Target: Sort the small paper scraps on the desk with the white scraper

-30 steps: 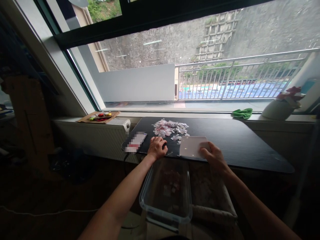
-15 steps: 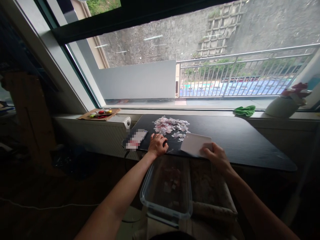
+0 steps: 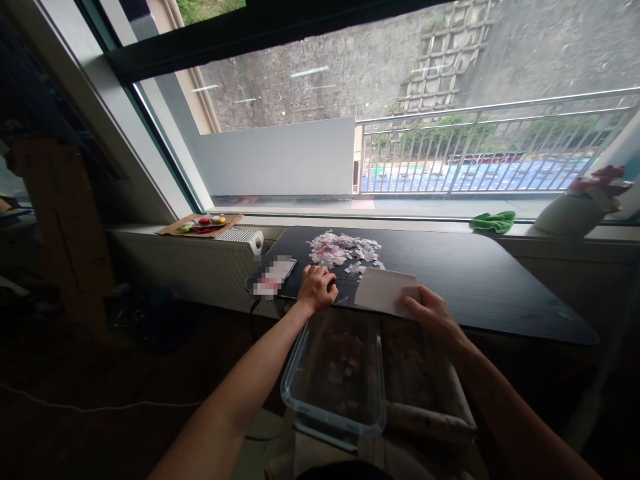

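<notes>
My right hand (image 3: 431, 310) grips a flat white plastic scraper (image 3: 385, 291) by its right end. The scraper is tilted at the table's near edge, close to a few loose paper scraps. Curled at the same edge, left of the scraper, is my left hand (image 3: 319, 288); a dark spot shows between its thumb and fingers, and I cannot make out what it is. Beyond both hands lies a pile of small white and pinkish paper pieces (image 3: 340, 249) on the black table (image 3: 450, 267). Below the edge, a clear plastic bin (image 3: 334, 421) has some scraps inside.
A phone (image 3: 280, 272), partly blurred out, lies at the table's left end. Beside it stands a radiator (image 3: 200, 257) with cardboard (image 3: 167, 229) and small colourful items on top. A green cloth (image 3: 494, 222) and a pale container (image 3: 565, 210) sit on the windowsill.
The scraper in my right hand has shifted slightly left and toward the near edge. My left hand has hardly moved.
</notes>
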`<state>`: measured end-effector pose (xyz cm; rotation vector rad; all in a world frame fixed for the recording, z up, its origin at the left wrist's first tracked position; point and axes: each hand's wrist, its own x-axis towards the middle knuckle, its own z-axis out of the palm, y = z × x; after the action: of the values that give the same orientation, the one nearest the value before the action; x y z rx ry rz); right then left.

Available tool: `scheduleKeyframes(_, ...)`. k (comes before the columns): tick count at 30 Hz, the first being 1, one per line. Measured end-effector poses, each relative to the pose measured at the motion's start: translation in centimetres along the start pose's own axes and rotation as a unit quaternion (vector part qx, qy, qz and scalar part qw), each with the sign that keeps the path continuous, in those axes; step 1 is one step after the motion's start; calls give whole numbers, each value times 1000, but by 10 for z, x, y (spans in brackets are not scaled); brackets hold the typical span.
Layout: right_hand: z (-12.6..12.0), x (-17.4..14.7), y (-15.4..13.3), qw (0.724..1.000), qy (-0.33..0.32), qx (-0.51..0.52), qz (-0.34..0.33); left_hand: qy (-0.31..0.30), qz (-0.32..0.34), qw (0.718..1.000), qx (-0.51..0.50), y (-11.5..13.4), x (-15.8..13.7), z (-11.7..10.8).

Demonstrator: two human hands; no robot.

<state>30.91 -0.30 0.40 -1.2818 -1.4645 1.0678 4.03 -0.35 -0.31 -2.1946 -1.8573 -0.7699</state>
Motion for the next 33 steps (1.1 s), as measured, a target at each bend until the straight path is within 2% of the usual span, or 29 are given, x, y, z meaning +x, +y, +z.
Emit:
scheduleKeyframes(6,-13,26,-11,986,112,-106,-67,6,7,1000,4,0,0,0)
scheduleKeyframes(10,-13,41,-17,984,70,-139,-92,9,10,1000,8,-1,0,0)
scheduleKeyframes(16,-31,27,-37,956,66,-270,-96,18,15,1000,6,-1,0,0)
scheduleKeyframes(19,-32,25,-48,952,71,-277,-105,18,15,1000,8,-1,0,1)
scheduleKeyframes(24,-25,29,-53,946,44,-302,-106,20,16,1000,7,-2,0,1)
scheduleKeyframes(27,-40,25,-49,946,64,-304,-95,24,20,999,10,-2,0,2)
scheduleKeyframes(31,-68,18,-28,949,149,-272,-55,26,26,999,13,-4,0,3)
scheduleKeyframes(33,-74,17,-14,966,129,-221,-25,27,29,999,14,-4,0,3)
